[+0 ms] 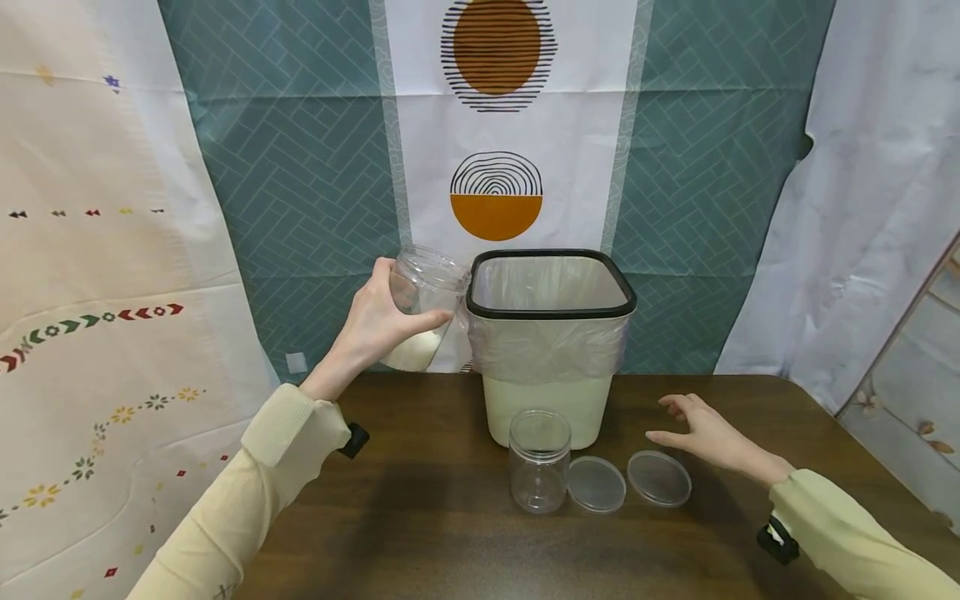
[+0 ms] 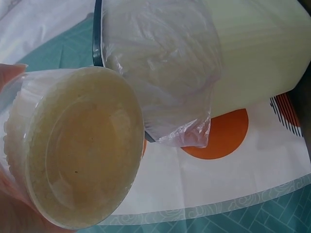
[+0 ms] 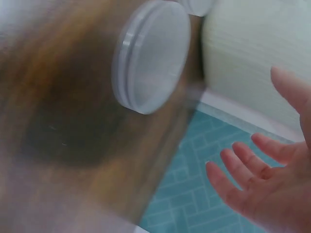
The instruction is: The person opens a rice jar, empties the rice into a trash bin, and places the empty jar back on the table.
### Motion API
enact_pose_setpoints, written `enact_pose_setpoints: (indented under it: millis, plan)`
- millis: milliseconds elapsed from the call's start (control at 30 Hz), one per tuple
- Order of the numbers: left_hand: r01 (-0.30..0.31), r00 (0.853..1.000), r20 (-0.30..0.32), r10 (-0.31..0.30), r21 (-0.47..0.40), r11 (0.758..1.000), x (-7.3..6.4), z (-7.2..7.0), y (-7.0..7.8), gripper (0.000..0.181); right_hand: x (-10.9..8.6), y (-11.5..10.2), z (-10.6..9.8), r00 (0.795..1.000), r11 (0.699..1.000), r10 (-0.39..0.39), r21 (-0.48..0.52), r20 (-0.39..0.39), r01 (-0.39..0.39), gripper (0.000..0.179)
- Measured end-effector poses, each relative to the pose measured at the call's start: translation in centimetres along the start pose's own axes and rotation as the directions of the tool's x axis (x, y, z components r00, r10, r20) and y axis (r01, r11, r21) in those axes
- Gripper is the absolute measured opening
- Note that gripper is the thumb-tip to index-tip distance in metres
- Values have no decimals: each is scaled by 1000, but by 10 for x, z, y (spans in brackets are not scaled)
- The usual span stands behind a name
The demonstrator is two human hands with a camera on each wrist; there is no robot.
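My left hand [image 1: 378, 315] grips a clear jar [image 1: 429, 292] raised above the table, tilted with its open mouth toward the bin [image 1: 543, 408]. Pale contents, of a kind I cannot tell, lie in its lower part; the left wrist view shows the jar's base [image 2: 92, 145] from below. Over the table on the right, my right hand [image 1: 708, 433] hovers with loose fingers and nothing in them. Nearest to it is a clear round lid [image 1: 659, 478]. A second lid [image 1: 596, 484] lies beside an upright clear jar [image 1: 540, 475] that looks empty.
The bin has a black rim [image 1: 555, 314] and a translucent liner [image 1: 551, 350] folded over its outside. It stands at the back of the brown wooden table [image 1: 420, 533]. Patterned curtains [image 1: 315, 150] hang behind the table and at both sides.
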State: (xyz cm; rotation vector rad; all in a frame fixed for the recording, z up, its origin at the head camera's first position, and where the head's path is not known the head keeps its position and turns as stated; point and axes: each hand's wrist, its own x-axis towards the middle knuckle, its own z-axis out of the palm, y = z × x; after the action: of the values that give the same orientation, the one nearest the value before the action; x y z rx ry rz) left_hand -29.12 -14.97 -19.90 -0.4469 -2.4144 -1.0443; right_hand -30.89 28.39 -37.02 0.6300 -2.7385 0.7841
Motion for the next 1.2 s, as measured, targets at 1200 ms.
enact_pose_setpoints:
  millis: [1200]
  plan:
    - [12,1000,7,-12,24,1000,9,-2,-9,78,63,-49,-75,996,1000,-3,-4,-84,2,57]
